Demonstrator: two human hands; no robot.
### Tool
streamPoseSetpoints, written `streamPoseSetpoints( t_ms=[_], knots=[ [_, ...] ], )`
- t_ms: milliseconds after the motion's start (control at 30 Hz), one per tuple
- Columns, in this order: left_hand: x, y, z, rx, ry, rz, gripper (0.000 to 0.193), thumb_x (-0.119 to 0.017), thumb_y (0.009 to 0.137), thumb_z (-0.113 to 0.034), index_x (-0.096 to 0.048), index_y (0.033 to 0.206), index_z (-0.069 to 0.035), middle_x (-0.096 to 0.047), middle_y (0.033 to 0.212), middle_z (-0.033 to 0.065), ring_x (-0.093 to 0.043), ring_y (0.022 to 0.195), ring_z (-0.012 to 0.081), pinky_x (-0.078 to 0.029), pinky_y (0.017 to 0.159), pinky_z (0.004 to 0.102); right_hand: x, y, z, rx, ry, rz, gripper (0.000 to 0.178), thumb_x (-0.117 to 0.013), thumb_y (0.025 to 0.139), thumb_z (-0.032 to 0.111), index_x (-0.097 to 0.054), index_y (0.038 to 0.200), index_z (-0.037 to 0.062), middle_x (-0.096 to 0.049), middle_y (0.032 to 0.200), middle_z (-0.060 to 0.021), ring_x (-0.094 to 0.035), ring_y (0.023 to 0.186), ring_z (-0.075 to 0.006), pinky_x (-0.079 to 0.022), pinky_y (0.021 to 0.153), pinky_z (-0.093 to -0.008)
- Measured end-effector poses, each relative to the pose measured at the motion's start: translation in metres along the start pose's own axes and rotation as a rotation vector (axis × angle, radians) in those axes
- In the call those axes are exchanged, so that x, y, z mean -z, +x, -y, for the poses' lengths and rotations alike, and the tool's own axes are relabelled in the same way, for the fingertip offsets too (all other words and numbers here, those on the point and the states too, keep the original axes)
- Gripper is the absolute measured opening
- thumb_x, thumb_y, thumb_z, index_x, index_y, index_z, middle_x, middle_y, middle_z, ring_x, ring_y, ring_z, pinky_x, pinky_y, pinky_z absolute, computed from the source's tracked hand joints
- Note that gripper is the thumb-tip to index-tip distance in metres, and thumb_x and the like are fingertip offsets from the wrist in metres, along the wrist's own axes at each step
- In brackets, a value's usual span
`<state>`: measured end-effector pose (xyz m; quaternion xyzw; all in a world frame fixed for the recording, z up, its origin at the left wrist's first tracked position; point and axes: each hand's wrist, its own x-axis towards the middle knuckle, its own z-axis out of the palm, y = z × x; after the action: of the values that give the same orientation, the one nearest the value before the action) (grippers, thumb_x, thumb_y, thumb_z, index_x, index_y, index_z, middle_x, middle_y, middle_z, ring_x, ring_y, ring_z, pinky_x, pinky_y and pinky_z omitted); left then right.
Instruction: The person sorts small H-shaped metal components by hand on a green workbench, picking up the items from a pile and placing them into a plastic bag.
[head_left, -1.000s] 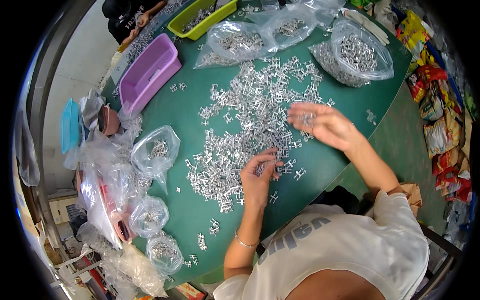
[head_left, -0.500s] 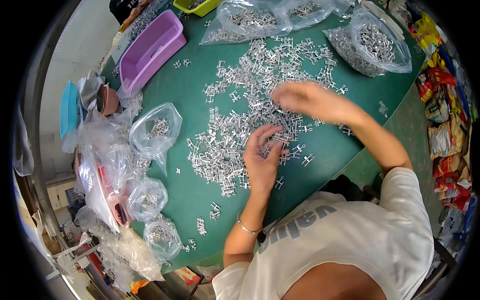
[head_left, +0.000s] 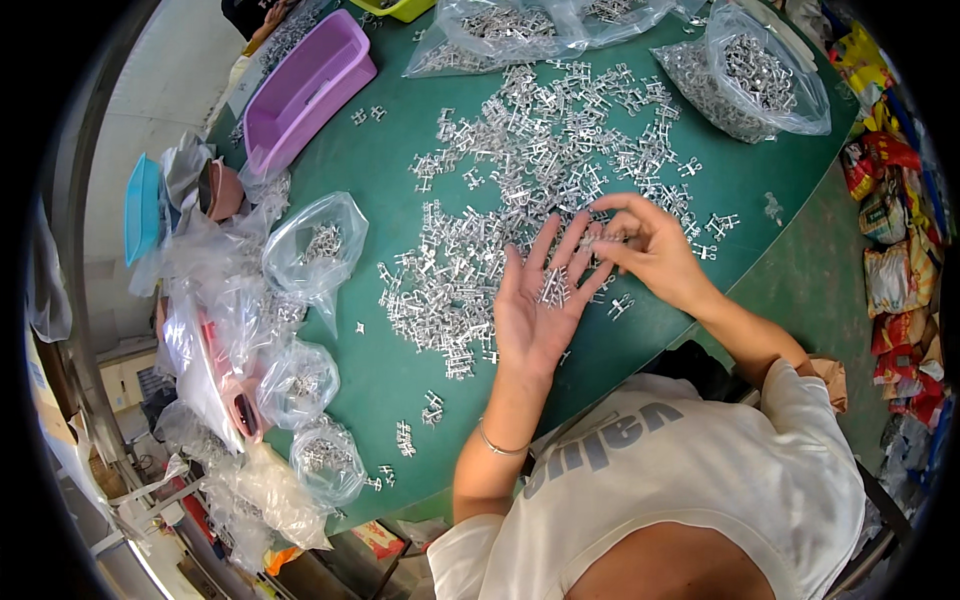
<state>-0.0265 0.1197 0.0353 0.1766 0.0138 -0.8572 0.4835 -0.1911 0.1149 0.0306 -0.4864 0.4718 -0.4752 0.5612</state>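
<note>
Right hand (head_left: 655,250): since half a second ago it has come away from over the pile, roughly toward 5 o'clock, and its blur is mostly gone; the fingers are bent, with thumb and forefinger near together, at the fingertips of the left hand (head_left: 535,322). Some silvery thing seems to be between them, but I cannot tell if it is gripped.
Left palm: it has turned upward, and the fingers, which were curled, are now spread wide; a small group of silvery pieces (head_left: 553,289) lies on it, not clasped.
Meaning of this change: as I judge, the handling is now at the left hand, and not at the pile.
Pile (head_left: 460,275): many similar pieces lie loose on the green table (head_left: 385,365). Taking its middle as the clock centre, with 12 at the far side, the left hand is at 6 and the right hand between 3 and 4.
Small clusters (head_left: 405,438): near 7 o'clock, apart from the pile.
Clear bags: a well-filled bag (head_left: 700,95) at 2 o'clock, an open bag (head_left: 345,225) with fewer pieces at 9.
Purple basket (head_left: 350,55): at 10 o'clock.
</note>
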Motion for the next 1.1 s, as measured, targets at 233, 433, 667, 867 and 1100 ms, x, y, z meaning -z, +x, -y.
streamPoseSetpoints(
  t_ms=[233, 433, 667, 867, 1100],
  knots=[
    [0.007, -0.005, 0.014, 0.07, 0.229, -0.188, 0.043, -0.04, 0.095, -0.029, -0.041, 0.125, 0.001, -0.047, 0.123, 0.015, -0.046, 0.115, 0.0279, -0.041, 0.096, 0.0433, -0.003, -0.01, 0.003, 0.308, -0.476, 0.014, 0.013, -0.065, 0.076, 0.006, -0.062, 0.088, 0.0054, -0.059, 0.084, -0.0069, -0.053, 0.078, -0.018, -0.042, 0.071, -0.0293],
    [0.022, -0.018, 0.012, -0.061, 0.629, -0.293, 0.025, -0.049, 0.092, -0.022, -0.057, 0.091, 0.001, -0.05, 0.061, 0.0023, -0.056, 0.063, 0.0159, -0.047, 0.052, 0.0251, 0.038, 0.009, -0.002, 0.287, -0.823, -0.133, 0.019, -0.066, 0.072, 0.008, -0.062, 0.09, 0.0046, -0.058, 0.089, -0.0078, -0.049, 0.089, -0.0257, -0.038, 0.078, -0.0363],
    [0.02, -0.015, 0.006, -0.246, 1.386, -0.342, 0.017, -0.059, 0.085, -0.015, -0.06, 0.097, -0.003, -0.048, 0.064, 0.0024, -0.054, 0.06, 0.0139, -0.042, 0.047, 0.0281, 0.017, 0.014, -0.025, 0.441, -1.04, -0.105, 0.01, -0.063, 0.073, 0.005, -0.056, 0.08, 0.005, -0.054, 0.086, -0.0065, -0.048, 0.083, -0.0254, -0.035, 0.072, -0.0357],
    [0.003, 0.022, 0.009, -0.695, 2.341, -0.234, 0.033, -0.069, 0.074, -0.016, -0.059, 0.104, -0.005, -0.051, 0.081, 0.0137, -0.055, 0.066, 0.03, -0.043, 0.055, 0.038, 0.029, 0.013, -0.019, 0.316, -0.701, -0.22, 0.016, -0.056, 0.078, -0.001, -0.056, 0.093, 0.0025, -0.054, 0.076, -0.0106, -0.052, 0.073, -0.0261, -0.04, 0.066, -0.0359],
    [0.006, 0.036, -0.007, -0.631, 2.021, -0.13, 0.021, -0.075, 0.065, -0.01, -0.062, 0.08, -0.002, -0.054, 0.08, 0.0094, -0.054, 0.071, 0.0231, -0.043, 0.063, 0.0324, 0.048, 0.013, -0.011, -0.283, 0.503, 0.033, 0.021, -0.047, 0.088, 0.013, -0.056, 0.102, -0.0001, -0.054, 0.087, -0.0024, -0.053, 0.076, -0.0133, -0.042, 0.063, -0.025]
  ],
)
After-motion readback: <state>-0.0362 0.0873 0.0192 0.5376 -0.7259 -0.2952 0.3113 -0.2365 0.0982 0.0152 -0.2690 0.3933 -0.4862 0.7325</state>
